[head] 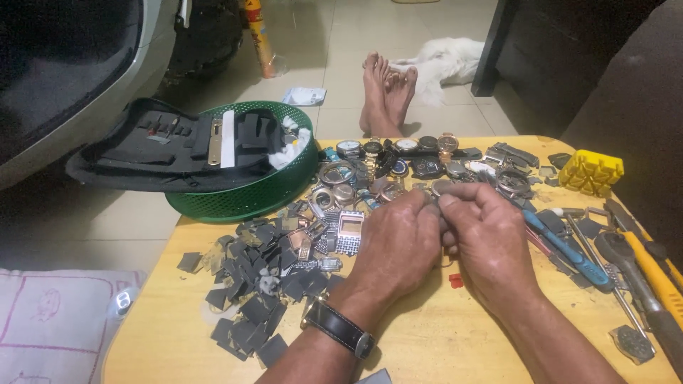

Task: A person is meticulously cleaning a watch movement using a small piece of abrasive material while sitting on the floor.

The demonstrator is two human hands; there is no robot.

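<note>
Over the middle of a yellow wooden table (441, 334), my left hand (395, 242) and my right hand (487, 235) meet, fingertips pinched together on a small dark watch part (432, 204) that is mostly hidden. My left wrist wears a black-strapped watch (340, 328). Just beyond my hands lie several wristwatches and watch cases (388, 160). Left of them is a square silver watch case (350, 227) among a heap of dark grey strap pieces (256, 284).
A green basket (245, 195) at the table's back left carries an open black tool pouch (163, 146). A yellow block (590, 171), a blue-handled tool (565, 249) and screwdrivers (644, 274) lie at the right. Bare feet (388, 92) rest on the tiled floor beyond.
</note>
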